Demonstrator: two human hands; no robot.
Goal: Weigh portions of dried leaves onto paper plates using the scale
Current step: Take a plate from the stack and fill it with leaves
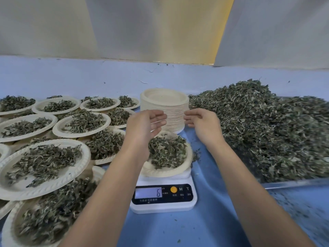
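A white digital scale [163, 198] sits at the centre, its display showing 6. On it rests a paper plate [165, 172] with a portion of dried leaves [166, 150]. Above the plate hover my left hand [144, 127] and my right hand [201, 124], palms facing each other, fingers relaxed and holding nothing. Just behind my hands stands a tall stack of empty paper plates [164, 106]. A big heap of loose dried leaves [258, 129] fills the right side.
Several filled paper plates [44, 175] overlap across the left half of the blue table cover [210, 220]. The leaf heap lies in a metal tray whose front edge [293, 183] runs along the right. A pale wall rises behind.
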